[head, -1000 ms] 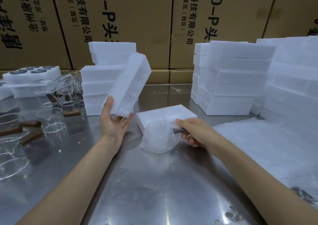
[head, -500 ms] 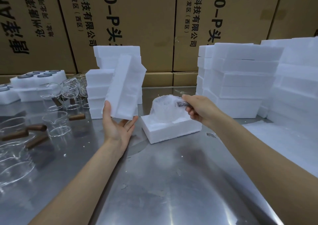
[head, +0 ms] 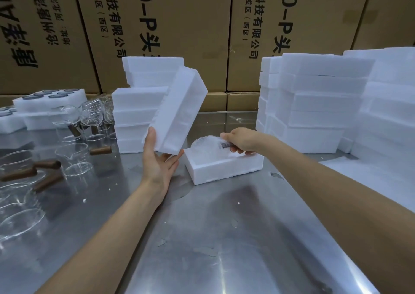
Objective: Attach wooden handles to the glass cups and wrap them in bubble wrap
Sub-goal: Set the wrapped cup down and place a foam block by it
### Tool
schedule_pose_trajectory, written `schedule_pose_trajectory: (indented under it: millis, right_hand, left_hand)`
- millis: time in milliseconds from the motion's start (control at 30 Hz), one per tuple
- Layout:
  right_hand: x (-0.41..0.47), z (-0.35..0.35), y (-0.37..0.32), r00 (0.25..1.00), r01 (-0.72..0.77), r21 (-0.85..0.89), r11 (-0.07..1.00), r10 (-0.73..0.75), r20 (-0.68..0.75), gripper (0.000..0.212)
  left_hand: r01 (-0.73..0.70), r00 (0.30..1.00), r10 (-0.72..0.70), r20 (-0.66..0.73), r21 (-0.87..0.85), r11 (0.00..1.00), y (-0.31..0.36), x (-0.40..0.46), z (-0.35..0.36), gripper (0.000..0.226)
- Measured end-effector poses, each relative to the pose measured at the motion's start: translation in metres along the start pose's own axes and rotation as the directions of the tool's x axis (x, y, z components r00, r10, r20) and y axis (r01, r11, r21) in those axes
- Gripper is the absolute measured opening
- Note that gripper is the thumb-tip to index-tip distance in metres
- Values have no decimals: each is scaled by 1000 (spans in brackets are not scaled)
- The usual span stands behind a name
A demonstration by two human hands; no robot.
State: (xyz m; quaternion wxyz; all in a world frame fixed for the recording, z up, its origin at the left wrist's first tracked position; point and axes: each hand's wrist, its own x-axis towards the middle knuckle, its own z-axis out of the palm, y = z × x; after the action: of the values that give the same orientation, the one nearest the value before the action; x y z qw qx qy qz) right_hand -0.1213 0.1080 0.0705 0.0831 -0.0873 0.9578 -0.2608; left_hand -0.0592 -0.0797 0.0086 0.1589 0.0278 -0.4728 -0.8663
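A glass cup wrapped in bubble wrap (head: 205, 146) sits down in a white foam box half (head: 222, 169) on the steel table. My right hand (head: 241, 142) grips its dark wooden handle through the wrap. My left hand (head: 160, 161) holds a second foam box half (head: 177, 111) tilted upright, thumb on one side and fingers under its lower end. Several bare glass cups with wooden handles (head: 48, 165) lie at the left.
Stacks of foam boxes stand behind my left hand (head: 139, 114) and at the right (head: 314, 105). Foam trays (head: 47, 102) lie far left. A bubble wrap sheet (head: 368, 176) covers the right table edge. Cardboard cartons (head: 179, 30) wall the back.
My right hand lifted the wrapped cup from the table and lowered it into the foam box half. My left hand kept the other foam half raised, tilting it slightly.
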Motion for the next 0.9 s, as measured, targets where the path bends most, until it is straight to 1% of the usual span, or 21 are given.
schedule_pose_trajectory:
  millis: [67, 133, 167, 200, 233, 300, 367, 400, 467, 500, 533, 567, 600, 633, 667, 700, 733, 800, 833, 867, 900]
  right_hand:
    - [3, 8, 0, 1000, 12, -20, 1000, -12, -22, 30]
    - [4, 13, -1, 998, -23, -49, 999, 20, -53, 34]
    - [4, 16, -1, 994, -56, -51, 997, 51, -94, 41]
    - [6, 18, 1, 991, -53, -82, 995, 42, -129, 49]
    - [6, 19, 2, 989, -53, -109, 993, 37, -141, 52]
    - [9, 20, 5, 992, -42, -179, 983, 20, -125, 47]
    - [9, 23, 8, 990, -32, -206, 978, 3, -141, 29]
    - [6, 25, 8, 986, -33, -227, 973, -5, -164, 23]
    - [-3, 26, 7, 961, -51, -215, 975, -11, -277, 32]
    - [-7, 27, 7, 933, -36, -221, 975, -47, -358, 34]
    - [-11, 28, 9, 889, -2, -210, 978, -95, -448, 31]
    - [-14, 29, 13, 832, 51, -161, 986, -131, -539, 27]
    - [-19, 29, 18, 779, 102, -73, 992, -125, -614, 24]
    - [-22, 29, 22, 747, 155, 58, 986, -79, -660, 23]
    - [-25, 27, 25, 734, 215, 214, 953, -13, -678, 23]
    - [-27, 24, 29, 734, 278, 370, 887, 52, -677, 24]
    - [-28, 21, 31, 742, 336, 505, 795, 107, -662, 26]
    - [-34, 12, 34, 772, 409, 708, 576, 196, -605, 33]
    - [-36, 8, 36, 791, 428, 767, 477, 212, -573, 38]
    - [-39, 5, 37, 809, 439, 801, 407, 209, -550, 42]
    - [-40, 4, 38, 822, 444, 814, 375, 191, -536, 46]
  left_hand:
    - [1, 1000, -1, 0, 12, 1000, 0, -1, 0, 54]
    - [4, 1000, -4, 9, 27, 1000, 0, -1, 1, 50]
    - [5, 1000, -5, 14, 36, 999, -1, -1, 1, 48]
    - [3, 1000, -4, 19, 43, 999, -2, -1, 1, 46]
    - [-4, 1000, 3, 23, 50, 999, -2, -2, 1, 44]
    - [-20, 999, 18, 33, 68, 998, -2, -2, 2, 47]
    - [-30, 999, 27, 34, 81, 996, -1, -3, 2, 55]
    - [-35, 999, 32, 34, 81, 996, -1, -3, 3, 56]
    - [-42, 999, 39, 30, 95, 995, -1, -4, 3, 49]
    - [-51, 998, 48, 27, 110, 993, -1, -4, 3, 44]
    - [-75, 997, 72, 27, 129, 989, -2, -4, 4, 39]
    - [-113, 994, 109, 30, 149, 982, -2, -3, 5, 34]
    - [-164, 986, 159, 42, 179, 970, -3, -3, 6, 33]
    - [-224, 974, 214, 70, 225, 948, -3, -3, 8, 35]
    - [-287, 958, 265, 113, 283, 915, -2, -5, 10, 37]
    - [-344, 938, 304, 166, 336, 877, -2, -7, 12, 38]
    - [-391, 918, 327, 223, 376, 840, -2, -8, 14, 41]
    - [-449, 887, 333, 319, 433, 782, -5, -11, 16, 47]
    - [-466, 877, 327, 351, 460, 756, -6, -13, 16, 49]
    - [-476, 872, 317, 374, 491, 730, -7, -15, 15, 50]
    - [-480, 869, 303, 391, 520, 706, -8, -15, 15, 50]
